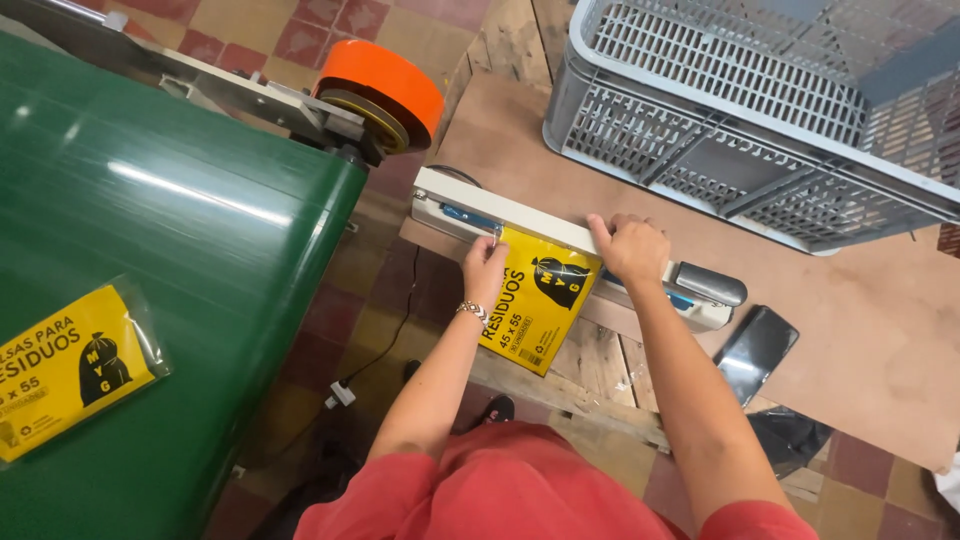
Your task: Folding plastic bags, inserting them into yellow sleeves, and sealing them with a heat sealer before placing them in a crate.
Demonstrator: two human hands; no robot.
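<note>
My left hand (485,268) pinches the upper left edge of a yellow plastic packet (537,300) with black print. The packet's top lies under the arm of a white heat sealer (520,222) at the edge of a brown board. My right hand (631,247) presses down on the sealer's arm, just left of its grey handle (708,284). The packet hangs down over the board's front edge. A bracelet sits on my left wrist.
A green conveyor belt (170,250) at the left carries another yellow packet (70,365). An orange-rimmed roller (385,90) sits at its end. A grey slatted crate (760,110) stands at the back right. A dark phone (756,350) lies right of the sealer.
</note>
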